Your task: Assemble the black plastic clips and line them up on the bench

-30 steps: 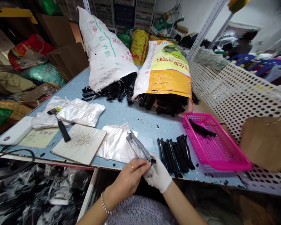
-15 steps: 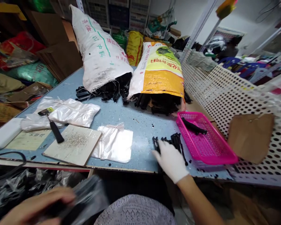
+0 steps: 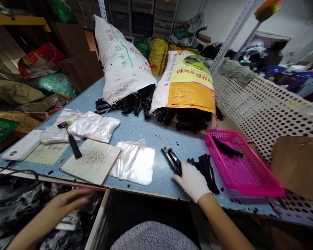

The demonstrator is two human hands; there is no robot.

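Observation:
My right hand (image 3: 192, 182), in a white glove, is closed on the near end of a long black plastic part (image 3: 171, 160) at the table's front edge. Its thumb lies along the left side, and the other fingers are partly hidden behind the hand. Just right of it lie several more black plastic parts (image 3: 207, 172) in a loose row. Bare and empty, my left hand (image 3: 67, 205) is stretched out with its fingers apart. It hovers over an open drawer (image 3: 94, 222) filled with black parts in clear plastic bags (image 3: 13, 211).
Two woven sacks (image 3: 126, 69) (image 3: 189, 83) spill black parts at the back. A pink basket (image 3: 246, 166) holds one black part. To the left lie clear plastic bags (image 3: 137, 163), a board with small bits (image 3: 91, 161), a hammer (image 3: 73, 144) and a white device (image 3: 22, 146).
My left hand has let go of the clear bag with black contents over the drawer and opened. Near my right hand, a black part has shifted away from the others, leftward. The view has turned slightly.

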